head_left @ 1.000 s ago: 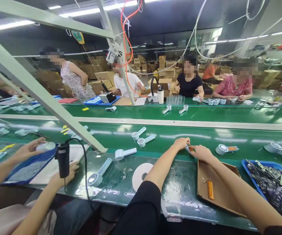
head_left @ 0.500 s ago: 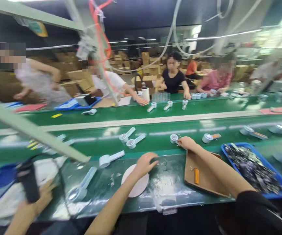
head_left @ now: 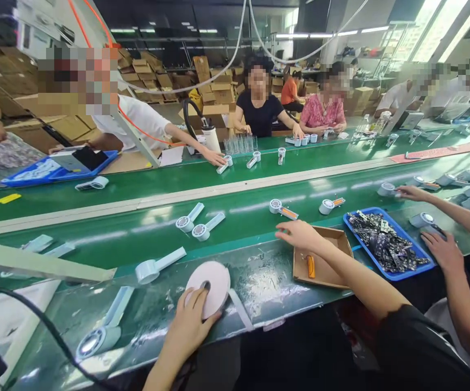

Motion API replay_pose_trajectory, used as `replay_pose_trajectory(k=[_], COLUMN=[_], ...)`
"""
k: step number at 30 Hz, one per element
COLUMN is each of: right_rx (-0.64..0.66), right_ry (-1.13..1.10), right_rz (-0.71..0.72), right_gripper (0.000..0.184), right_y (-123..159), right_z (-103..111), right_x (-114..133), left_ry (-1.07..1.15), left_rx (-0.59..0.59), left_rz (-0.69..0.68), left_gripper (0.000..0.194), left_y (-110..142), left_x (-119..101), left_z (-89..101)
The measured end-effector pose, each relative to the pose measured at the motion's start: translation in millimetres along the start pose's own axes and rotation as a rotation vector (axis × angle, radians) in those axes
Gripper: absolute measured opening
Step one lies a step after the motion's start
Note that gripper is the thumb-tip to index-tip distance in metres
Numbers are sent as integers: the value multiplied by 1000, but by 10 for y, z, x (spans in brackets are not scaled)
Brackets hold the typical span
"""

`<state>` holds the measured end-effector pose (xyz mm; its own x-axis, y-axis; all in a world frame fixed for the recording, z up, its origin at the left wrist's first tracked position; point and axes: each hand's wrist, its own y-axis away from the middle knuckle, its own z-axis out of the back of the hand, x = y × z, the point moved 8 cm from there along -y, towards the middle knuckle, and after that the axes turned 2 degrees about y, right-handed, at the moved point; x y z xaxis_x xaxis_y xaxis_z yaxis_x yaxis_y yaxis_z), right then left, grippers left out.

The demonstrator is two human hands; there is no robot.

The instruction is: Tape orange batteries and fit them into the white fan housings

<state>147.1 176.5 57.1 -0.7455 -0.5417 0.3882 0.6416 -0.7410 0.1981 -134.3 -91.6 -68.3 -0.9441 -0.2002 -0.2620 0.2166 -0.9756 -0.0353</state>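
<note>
My left hand (head_left: 189, 320) is on a roll of white tape (head_left: 216, 277) lying flat on the near ledge. Its fingertips reach the core hole and the thumb presses the rim. A loose tape end (head_left: 240, 309) sticks out to the right. My right hand (head_left: 300, 237) hovers, fingers apart and holding nothing, over the edge of a shallow cardboard tray (head_left: 327, 270). Inside that tray is an orange piece (head_left: 310, 266). Just beyond the right hand, a pale blue handled part (head_left: 276, 206) with an orange strip in its handle rests on the green belt.
More pale handled parts (head_left: 149, 270) lie left, on belt and ledge. A blue tray (head_left: 400, 274) of small dark parts stands right, near a co-worker's hands (head_left: 442, 250). Other people sit across the belt (head_left: 243, 201). A metal bar (head_left: 43, 260) crosses at left.
My right hand has let go of the handled part and drawn back toward the cardboard tray. My left hand has come down onto the tape roll. The view has swung right.
</note>
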Motion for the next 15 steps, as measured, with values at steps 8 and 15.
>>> replay_pose_trajectory(k=[8, 15], right_rx=[337, 564], right_ry=[-724, -304], right_rz=[199, 241], right_gripper=[58, 41], right_y=[1008, 1518], right_z=[-957, -1274], right_x=[672, 346], left_ry=[297, 650], left_rx=[-465, -358], left_rz=[-291, 69], left_gripper=[53, 71], left_y=[-436, -190], left_x=[-1206, -725], left_z=[546, 12])
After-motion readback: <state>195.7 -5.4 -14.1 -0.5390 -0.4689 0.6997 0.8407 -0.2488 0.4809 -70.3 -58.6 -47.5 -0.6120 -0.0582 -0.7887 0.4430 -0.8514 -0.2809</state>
